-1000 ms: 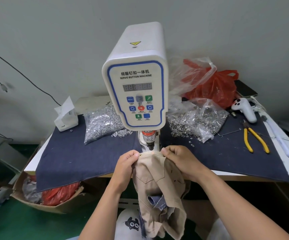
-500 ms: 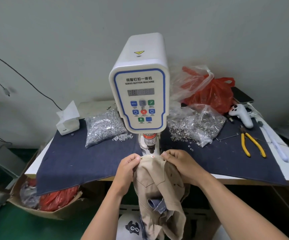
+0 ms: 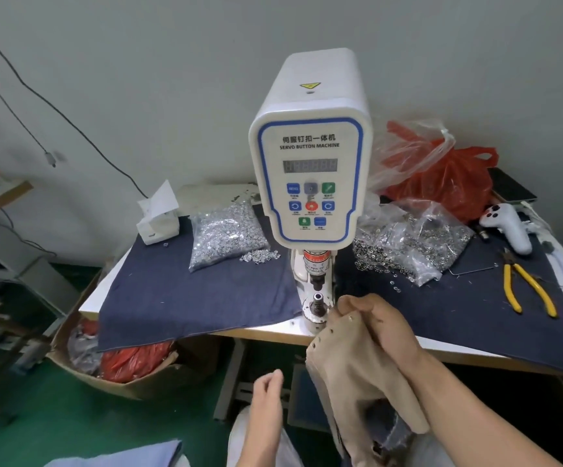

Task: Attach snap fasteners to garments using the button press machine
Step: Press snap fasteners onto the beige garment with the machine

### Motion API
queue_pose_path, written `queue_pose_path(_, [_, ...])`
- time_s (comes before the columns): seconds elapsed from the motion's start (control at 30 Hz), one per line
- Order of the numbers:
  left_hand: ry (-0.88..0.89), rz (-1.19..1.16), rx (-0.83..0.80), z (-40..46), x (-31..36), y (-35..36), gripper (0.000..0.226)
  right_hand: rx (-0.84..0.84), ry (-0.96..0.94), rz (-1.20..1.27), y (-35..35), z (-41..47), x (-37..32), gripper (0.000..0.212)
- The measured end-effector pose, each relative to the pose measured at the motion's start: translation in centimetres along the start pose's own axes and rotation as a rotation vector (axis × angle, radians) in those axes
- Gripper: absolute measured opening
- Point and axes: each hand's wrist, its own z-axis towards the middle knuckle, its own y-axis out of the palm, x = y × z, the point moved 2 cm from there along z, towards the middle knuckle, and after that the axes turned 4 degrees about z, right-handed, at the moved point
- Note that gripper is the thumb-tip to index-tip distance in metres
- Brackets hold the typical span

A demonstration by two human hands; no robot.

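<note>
The white servo button machine stands at the table's front edge, its lower die bare. My right hand grips the top of a beige garment, just right of the die; a row of snaps runs down the garment's edge. The cloth hangs below the table edge toward my lap. My left hand hovers lower, off the garment, fingers loosely curled and holding nothing. A clear bag of silver snap parts lies left of the machine; a bag of ring parts lies to its right.
Dark blue cloth covers the table. Yellow-handled pliers, a white controller and a red plastic bag sit at the right. A tissue box stands at the left. A cardboard box with red bags sits on the floor.
The garment has come off the die and moved right and down in my right hand. My left hand has let go of it and dropped below the table edge.
</note>
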Motion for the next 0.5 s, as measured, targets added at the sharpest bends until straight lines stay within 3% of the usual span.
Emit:
queue_pose_path(0.1, [-0.189, -0.317, -0.324, -1.2, -0.5, 2.4, 0.067, -0.065, -0.052, 0.128, 1.1, -1.7, 0.1, 0.039])
queue_pose_path(0.2, [-0.326, -0.559, -0.51, -2.5, 0.3, 3.4, 0.058, 0.033, -0.115, 0.061, 0.7, -3.7, -1.6, 0.034])
queue_pose_path(0.27, [-0.221, -0.609, -0.513, -3.1, 0.3, 1.3, 0.057, 0.257, -0.146, -0.236, -0.9, -5.9, -3.5, 0.024])
queue_pose_path(0.33, [-0.119, -0.666, -0.489, -3.3, 1.2, -0.7, 0.058, 0.466, -0.085, -0.575, -3.3, -8.6, -4.7, 0.027])
queue_pose_path(0.4, [-0.02, -0.715, -0.471, -3.7, 2.7, -2.5, 0.056, 0.515, 0.071, -0.698, -4.8, -10.8, -4.4, 0.032])
queue_pose_path(0.5, [0.097, -0.74, -0.473, -5.1, 5.3, -4.3, 0.063, 0.418, 0.175, -0.656, -4.5, -12.2, -3.1, 0.042])
